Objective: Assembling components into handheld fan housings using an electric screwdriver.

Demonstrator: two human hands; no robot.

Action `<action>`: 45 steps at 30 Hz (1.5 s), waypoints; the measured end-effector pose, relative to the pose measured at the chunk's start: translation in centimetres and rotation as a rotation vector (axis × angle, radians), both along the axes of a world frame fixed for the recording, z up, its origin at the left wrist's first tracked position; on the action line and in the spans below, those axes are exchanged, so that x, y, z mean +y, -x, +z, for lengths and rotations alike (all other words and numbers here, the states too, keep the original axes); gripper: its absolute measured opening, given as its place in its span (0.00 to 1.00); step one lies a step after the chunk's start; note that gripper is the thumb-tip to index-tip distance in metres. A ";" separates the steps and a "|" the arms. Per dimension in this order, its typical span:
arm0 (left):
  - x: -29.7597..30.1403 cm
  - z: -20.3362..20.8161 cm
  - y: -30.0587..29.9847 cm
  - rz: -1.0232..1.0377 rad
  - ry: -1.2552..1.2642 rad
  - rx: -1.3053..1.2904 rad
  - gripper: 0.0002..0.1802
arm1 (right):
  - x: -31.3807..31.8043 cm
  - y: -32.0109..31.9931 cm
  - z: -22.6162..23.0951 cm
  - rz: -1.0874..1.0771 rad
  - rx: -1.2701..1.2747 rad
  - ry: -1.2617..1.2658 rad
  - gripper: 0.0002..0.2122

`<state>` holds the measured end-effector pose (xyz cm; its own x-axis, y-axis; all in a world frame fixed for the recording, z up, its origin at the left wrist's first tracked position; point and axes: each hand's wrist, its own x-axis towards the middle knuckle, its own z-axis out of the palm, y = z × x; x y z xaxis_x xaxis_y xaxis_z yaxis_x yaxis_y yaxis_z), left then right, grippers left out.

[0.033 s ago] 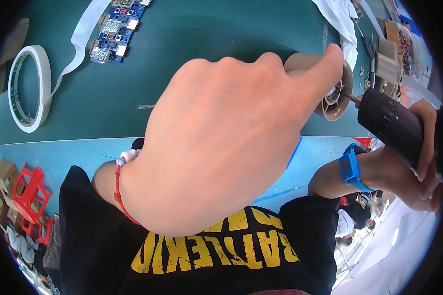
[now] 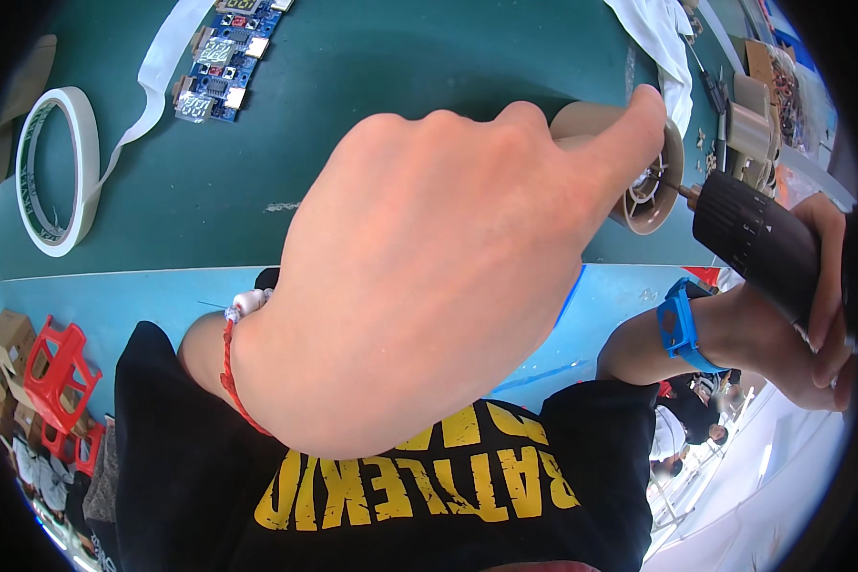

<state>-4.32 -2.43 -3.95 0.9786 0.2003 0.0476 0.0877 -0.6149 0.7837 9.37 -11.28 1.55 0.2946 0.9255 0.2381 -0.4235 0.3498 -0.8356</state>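
Note:
My left hand, wearing a red cord bracelet, is closed around a beige cylindrical plastic housing on the mat. Its index finger reaches along the rim of the housing's open end, where white spokes show inside. My right hand grips a black electric screwdriver at the right. The thin bit points left into the housing's open end. Whether its tip sits on a screw is too small to tell. A blue wrist strap circles my right wrist.
A white tape roll stands at the left, its loose strip running up. Blue circuit boards lie at the back left. At the right are white cloth, another beige part and tools. Red stools stand lower left.

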 end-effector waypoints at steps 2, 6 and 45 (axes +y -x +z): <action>0.0 0.0 0.0 -0.001 -0.001 -0.001 0.34 | 0.0 0.0 0.0 0.003 0.007 -0.006 0.19; 0.3 -0.3 -0.2 -0.002 -0.002 -0.003 0.34 | 0.2 0.1 -0.1 0.007 0.021 -0.019 0.19; 0.4 0.5 0.1 -0.001 -0.029 -0.047 0.31 | 0.3 0.3 -0.3 0.074 0.135 -0.155 0.23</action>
<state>-4.42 -2.02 -3.42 0.9753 0.1973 0.0990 0.0510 -0.6378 0.7685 9.10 -10.96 1.21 0.2662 0.9011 0.3423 -0.5572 0.4336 -0.7082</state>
